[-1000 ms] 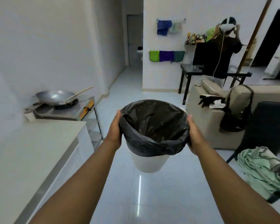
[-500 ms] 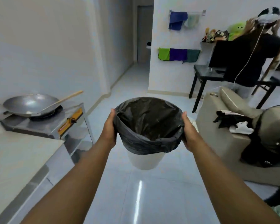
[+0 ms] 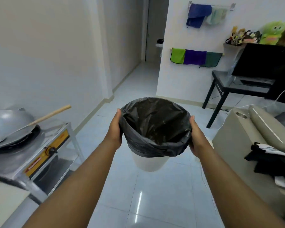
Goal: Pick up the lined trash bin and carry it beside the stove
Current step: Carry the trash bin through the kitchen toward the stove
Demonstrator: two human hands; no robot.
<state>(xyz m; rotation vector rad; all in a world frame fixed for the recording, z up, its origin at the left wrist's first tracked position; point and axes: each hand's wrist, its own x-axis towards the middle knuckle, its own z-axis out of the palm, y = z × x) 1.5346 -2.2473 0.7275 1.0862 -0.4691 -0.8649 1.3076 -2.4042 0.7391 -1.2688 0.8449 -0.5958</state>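
A white trash bin [image 3: 149, 162] lined with a black bag hangs in the air above the tiled floor, held at arm's length in front of me. My left hand [image 3: 115, 129] grips the left side of its rim and my right hand [image 3: 197, 135] grips the right side. The bag's inside looks empty. The steel stove [image 3: 44, 143] on its metal stand is at the left, with a wok [image 3: 5, 124] and a wooden-handled tool on the burner. The bin is to the right of the stove, over the open floor.
A beige sofa [image 3: 247, 139] with dark clothes on it stands at the right. A black table [image 3: 229, 89] with a monitor is behind it. A pale counter [image 3: 2, 199] edge lies at the lower left. A corridor [image 3: 138, 73] runs ahead between the walls.
I have moved forward with the bin: the stove has come nearer at the left and the sofa nearer at the right. The seated person has left the view. Both hands keep their grip.
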